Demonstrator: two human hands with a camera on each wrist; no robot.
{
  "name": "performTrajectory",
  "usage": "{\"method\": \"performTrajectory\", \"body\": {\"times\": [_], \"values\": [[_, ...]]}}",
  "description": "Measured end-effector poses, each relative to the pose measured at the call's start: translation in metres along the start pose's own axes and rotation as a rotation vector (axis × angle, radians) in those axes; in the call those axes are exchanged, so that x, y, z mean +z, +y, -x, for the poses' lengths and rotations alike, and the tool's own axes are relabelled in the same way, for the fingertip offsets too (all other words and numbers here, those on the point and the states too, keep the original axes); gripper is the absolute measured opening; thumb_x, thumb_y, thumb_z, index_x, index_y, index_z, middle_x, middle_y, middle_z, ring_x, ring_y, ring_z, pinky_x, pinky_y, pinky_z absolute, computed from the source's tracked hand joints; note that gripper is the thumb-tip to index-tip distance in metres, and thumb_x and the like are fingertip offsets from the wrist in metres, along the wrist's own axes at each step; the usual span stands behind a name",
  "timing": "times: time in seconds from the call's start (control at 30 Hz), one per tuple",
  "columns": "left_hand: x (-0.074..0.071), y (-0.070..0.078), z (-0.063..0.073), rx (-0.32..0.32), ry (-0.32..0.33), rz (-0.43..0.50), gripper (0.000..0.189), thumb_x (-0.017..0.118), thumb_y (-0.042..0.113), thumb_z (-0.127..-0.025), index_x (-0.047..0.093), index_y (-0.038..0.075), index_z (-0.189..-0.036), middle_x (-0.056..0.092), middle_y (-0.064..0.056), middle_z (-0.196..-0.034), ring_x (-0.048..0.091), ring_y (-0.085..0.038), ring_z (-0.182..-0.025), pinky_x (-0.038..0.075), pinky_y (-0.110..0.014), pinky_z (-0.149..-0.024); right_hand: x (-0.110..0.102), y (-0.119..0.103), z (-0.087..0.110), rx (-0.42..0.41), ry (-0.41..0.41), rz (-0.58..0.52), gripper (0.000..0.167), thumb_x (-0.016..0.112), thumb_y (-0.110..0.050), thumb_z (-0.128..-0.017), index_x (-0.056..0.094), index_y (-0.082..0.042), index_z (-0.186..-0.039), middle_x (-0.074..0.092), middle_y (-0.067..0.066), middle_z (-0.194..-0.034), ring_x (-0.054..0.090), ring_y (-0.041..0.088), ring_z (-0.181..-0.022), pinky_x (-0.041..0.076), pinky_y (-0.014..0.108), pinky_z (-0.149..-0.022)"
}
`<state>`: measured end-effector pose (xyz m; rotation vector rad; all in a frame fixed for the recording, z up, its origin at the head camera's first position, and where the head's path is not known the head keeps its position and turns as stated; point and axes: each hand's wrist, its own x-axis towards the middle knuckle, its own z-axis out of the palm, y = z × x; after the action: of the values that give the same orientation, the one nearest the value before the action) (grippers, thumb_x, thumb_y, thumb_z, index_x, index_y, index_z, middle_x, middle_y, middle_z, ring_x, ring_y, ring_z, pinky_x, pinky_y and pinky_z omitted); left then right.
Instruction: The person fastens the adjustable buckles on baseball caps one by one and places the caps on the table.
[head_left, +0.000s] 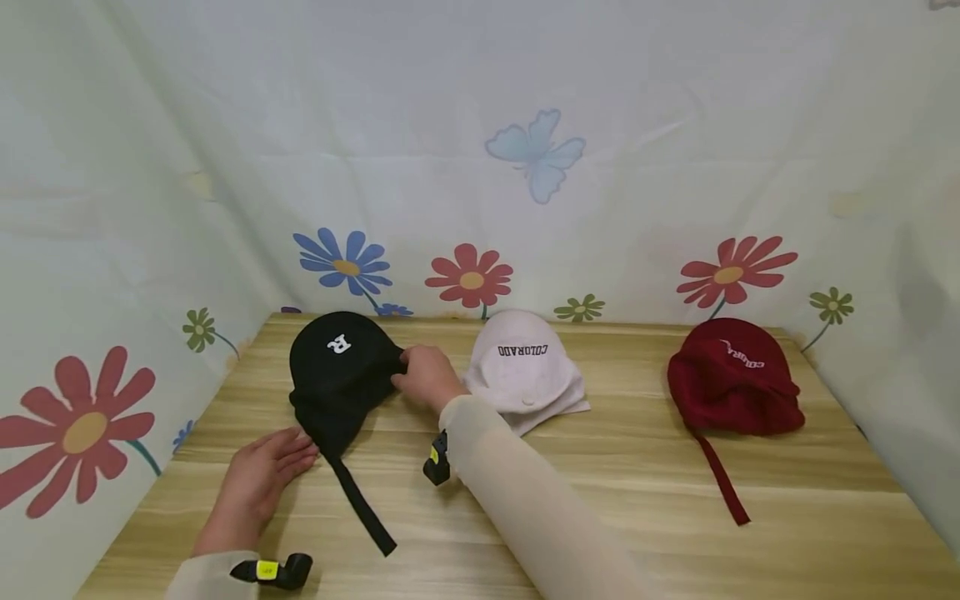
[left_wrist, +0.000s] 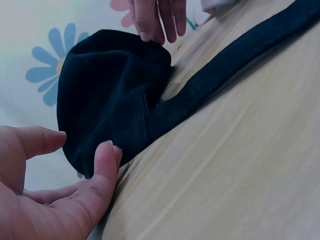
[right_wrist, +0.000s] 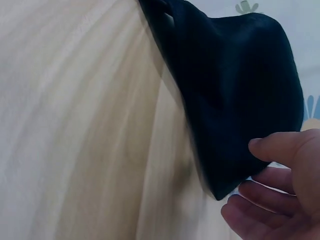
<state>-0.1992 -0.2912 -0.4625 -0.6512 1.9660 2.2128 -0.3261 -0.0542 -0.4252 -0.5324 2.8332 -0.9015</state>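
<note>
A black cap (head_left: 339, 383) with a white R on it lies at the table's left, its strap (head_left: 363, 508) trailing toward the front. At its right edge, my right hand (head_left: 427, 377) pinches the fabric; the right wrist view shows the thumb (right_wrist: 275, 147) on top and the other fingers around the edge. My left hand (head_left: 264, 477) is at the near left edge, fingers extended and fingertips right at the cloth. In the left wrist view, the thumb and fingers of that hand (left_wrist: 60, 200) spread around the cap's rim.
A white cap (head_left: 517, 367) lettered COLORADO sits just beyond my right hand. Farther right is a dark red cap (head_left: 731, 379) with its strap (head_left: 722, 479) hanging forward. The wood-patterned table (head_left: 622, 533) ends at a flower-printed cloth backdrop (head_left: 615, 208) behind and at both sides.
</note>
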Motion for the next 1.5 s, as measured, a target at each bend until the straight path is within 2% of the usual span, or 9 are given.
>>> {"method": "performTrajectory", "body": {"times": [0.27,0.53,0.67,0.83,0.9,1.03,1.13,1.3,1.5], "values": [[-0.002,0.0,-0.012,-0.05,-0.029,-0.029,0.064,0.053,0.035,-0.1,0.028,-0.004,-0.144,0.067,0.006,-0.089,0.068,-0.01,-0.084,0.057,-0.025,-0.078,0.015,0.002,0.0,-0.071,0.107,0.014,0.015,0.061,-0.023,-0.095,0.073,-0.018,-0.103,0.072,-0.004,-0.096,0.066,0.015,-0.091,0.054,0.029,-0.082],[-0.01,0.007,-0.016,-0.048,-0.098,-0.054,0.043,0.054,0.043,-0.097,0.04,0.013,-0.125,0.067,0.012,-0.088,0.066,-0.008,-0.081,0.055,-0.025,-0.072,0.008,-0.01,0.004,-0.12,0.119,0.047,0.019,0.058,-0.024,-0.098,0.072,-0.019,-0.108,0.073,-0.005,-0.103,0.067,0.014,-0.098,0.054,0.028,-0.087],[-0.012,0.009,-0.015,0.003,-0.14,0.036,0.04,0.053,0.041,-0.098,0.035,0.018,-0.126,0.068,0.011,-0.093,0.067,-0.01,-0.089,0.056,-0.029,-0.081,0.006,-0.013,0.008,-0.125,0.117,0.047,0.021,0.056,-0.027,-0.099,0.071,-0.02,-0.112,0.072,-0.005,-0.106,0.066,0.013,-0.099,0.054,0.029,-0.088],[-0.01,0.01,-0.011,0.042,-0.227,0.216,0.049,0.05,0.029,-0.101,0.019,0.018,-0.139,0.069,0.008,-0.1,0.067,-0.013,-0.097,0.056,-0.032,-0.085,0.004,-0.014,0.012,-0.103,0.096,0.016,0.022,0.056,-0.031,-0.099,0.07,-0.021,-0.113,0.071,-0.006,-0.106,0.066,0.014,-0.098,0.054,0.03,-0.087],[-0.008,0.01,-0.009,0.057,-0.268,0.302,0.043,0.048,0.021,-0.102,0.024,0.017,-0.137,0.069,0.006,-0.102,0.067,-0.014,-0.098,0.056,-0.032,-0.085,0.003,-0.014,0.012,-0.099,0.101,0.012,0.021,0.056,-0.032,-0.098,0.07,-0.022,-0.112,0.071,-0.007,-0.105,0.066,0.013,-0.095,0.054,0.03,-0.086],[-0.004,0.011,-0.007,0.066,-0.341,0.467,0.017,0.045,0.01,-0.102,0.05,0.012,-0.118,0.072,-0.002,-0.104,0.069,-0.016,-0.099,0.057,-0.033,-0.085,0.0,-0.013,0.011,-0.092,0.129,0.004,0.021,0.058,-0.034,-0.097,0.069,-0.021,-0.109,0.071,-0.006,-0.1,0.064,0.012,-0.089,0.053,0.03,-0.083],[-0.002,0.014,-0.006,0.05,-0.376,0.558,0.02,0.043,0.008,-0.102,0.063,0.009,-0.107,0.073,-0.007,-0.104,0.07,-0.018,-0.099,0.058,-0.034,-0.085,-0.003,-0.012,0.012,-0.072,0.143,-0.031,0.02,0.06,-0.037,-0.096,0.066,-0.019,-0.103,0.069,-0.004,-0.091,0.061,0.013,-0.081,0.052,0.028,-0.075],[0.001,0.021,-0.006,0.02,-0.372,0.62,0.019,0.045,0.007,-0.102,0.063,0.007,-0.105,0.072,-0.008,-0.103,0.07,-0.019,-0.098,0.058,-0.034,-0.084,-0.008,-0.008,0.016,-0.056,0.118,-0.055,0.027,0.063,-0.042,-0.092,0.058,-0.019,-0.08,0.058,-0.003,-0.067,0.054,0.014,-0.064,0.044,0.025,-0.058],[0.005,0.026,-0.002,0.006,-0.348,0.633,0.017,0.045,0.006,-0.102,0.062,0.006,-0.103,0.072,-0.01,-0.099,0.07,-0.021,-0.096,0.058,-0.034,-0.083,-0.001,-0.004,0.023,-0.15,-0.048,0.004,0.024,0.069,-0.033,-0.088,0.068,-0.018,-0.07,0.059,-0.006,-0.06,0.054,0.012,-0.057,0.042,0.022,-0.052]]}}
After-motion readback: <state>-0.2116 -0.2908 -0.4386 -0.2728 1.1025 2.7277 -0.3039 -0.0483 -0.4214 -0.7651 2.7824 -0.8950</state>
